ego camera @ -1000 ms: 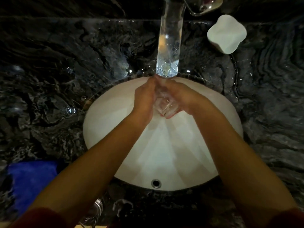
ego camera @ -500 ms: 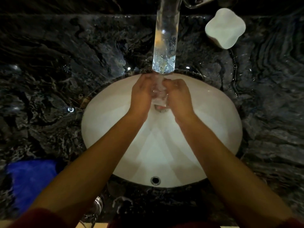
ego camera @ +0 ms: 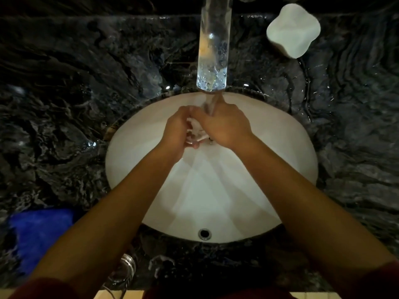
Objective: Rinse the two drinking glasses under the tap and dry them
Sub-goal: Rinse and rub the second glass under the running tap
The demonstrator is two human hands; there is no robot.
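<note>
Clear glass shows only in glints between the two hands: the drinking glass [ego camera: 195, 131] is held over the far half of the white basin [ego camera: 287, 160], just below the mouth of the tap [ego camera: 212, 52], whose spout reaches out from the far edge of the countertop. Water [ego camera: 210, 102] runs from the spout onto the knuckles of the right hand [ego camera: 224, 126]. That hand lies across the top of the glass with its fingers curled over it. The left hand [ego camera: 177, 131] wraps the glass from the left, its fingers bent round underneath, so the glass sits pinched between both palms and mostly hidden; its rim and base cannot be told apart. The hands touch each other at the fingertips above the glass.

The dark marbled countertop [ego camera: 64, 104] surrounds the basin and glistens with drops. On its near edge, left of the basin's overflow hole [ego camera: 204, 233], stands a second glass [ego camera: 126, 266], partly behind the left forearm. A blue cloth [ego camera: 41, 236] lies at the near left corner. A white four-lobed object [ego camera: 293, 29] sits at the far right, beside the tap. Dark red sleeves [ego camera: 384, 281] show at the bottom of the picture.
</note>
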